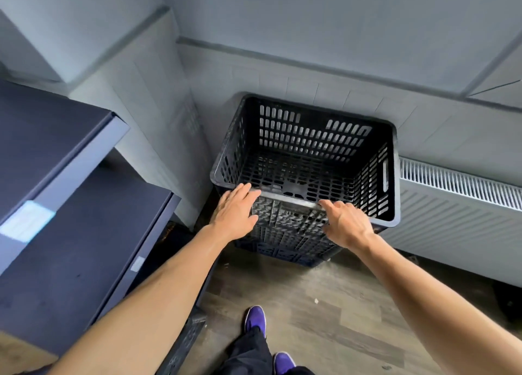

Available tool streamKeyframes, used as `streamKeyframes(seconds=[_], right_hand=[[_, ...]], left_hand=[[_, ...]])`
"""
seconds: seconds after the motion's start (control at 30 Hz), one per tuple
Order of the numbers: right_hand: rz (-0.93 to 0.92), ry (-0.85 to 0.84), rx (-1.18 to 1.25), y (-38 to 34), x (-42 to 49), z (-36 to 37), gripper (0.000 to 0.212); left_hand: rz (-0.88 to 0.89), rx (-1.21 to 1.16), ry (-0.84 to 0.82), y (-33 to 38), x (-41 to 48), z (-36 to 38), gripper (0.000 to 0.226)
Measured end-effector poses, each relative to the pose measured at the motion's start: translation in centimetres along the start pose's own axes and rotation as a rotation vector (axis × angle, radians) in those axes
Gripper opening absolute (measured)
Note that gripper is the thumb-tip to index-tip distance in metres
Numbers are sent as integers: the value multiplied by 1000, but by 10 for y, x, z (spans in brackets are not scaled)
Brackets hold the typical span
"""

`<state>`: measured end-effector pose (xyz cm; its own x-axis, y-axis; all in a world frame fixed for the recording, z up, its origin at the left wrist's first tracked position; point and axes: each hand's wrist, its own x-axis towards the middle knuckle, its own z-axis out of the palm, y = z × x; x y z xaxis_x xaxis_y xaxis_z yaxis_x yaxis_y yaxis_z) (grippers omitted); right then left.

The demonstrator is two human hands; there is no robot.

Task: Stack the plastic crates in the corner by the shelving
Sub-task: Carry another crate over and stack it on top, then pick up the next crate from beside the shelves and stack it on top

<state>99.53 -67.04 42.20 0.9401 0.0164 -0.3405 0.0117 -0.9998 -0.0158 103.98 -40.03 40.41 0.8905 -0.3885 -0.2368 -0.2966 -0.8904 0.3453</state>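
Crates stand stacked in the corner by the shelving [65, 193] — a black slatted plastic top crate [306, 159] sits on at least one lower crate [285, 247], its back against the tiled wall [282, 75], a white radiator [457, 199] just beside it on the right. Both hands reach for the near rim: the left hand [236, 212] lies flat, fingers spread, palm against the near left corner; the right hand [343, 222] is open too, fingertips touching the rim, nothing gripped by either. The top crate looks empty, so it is probably light for its bulk. Its moulded lattice walls appear stiff and should hold their shape under a push, though smooth plastic may slide on the one beneath. A long handle slot shows in the right side wall; its opposite side likely has a matching one — the surest hold for lifting. For squaring the stack, pressing at the rim corners seems enough. A purple shoe [255, 319] stands on the wood-look floor [324, 318].
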Motion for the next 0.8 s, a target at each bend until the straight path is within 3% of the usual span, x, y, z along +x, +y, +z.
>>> streamKeyframes(seconds=[0.23,0.43,0.8], right_hand=[[-150,39,100,-14,-44,-20,64],[-276,-57,116,-41,-83,-3,58],[-646,-293,5,-135,-140,70,56]], left_hand=[[-72,-103,69,23,-65,3,63],[-189,-217,103,40,-142,28,58],[-658,-428,107,26,-316,116,52]])
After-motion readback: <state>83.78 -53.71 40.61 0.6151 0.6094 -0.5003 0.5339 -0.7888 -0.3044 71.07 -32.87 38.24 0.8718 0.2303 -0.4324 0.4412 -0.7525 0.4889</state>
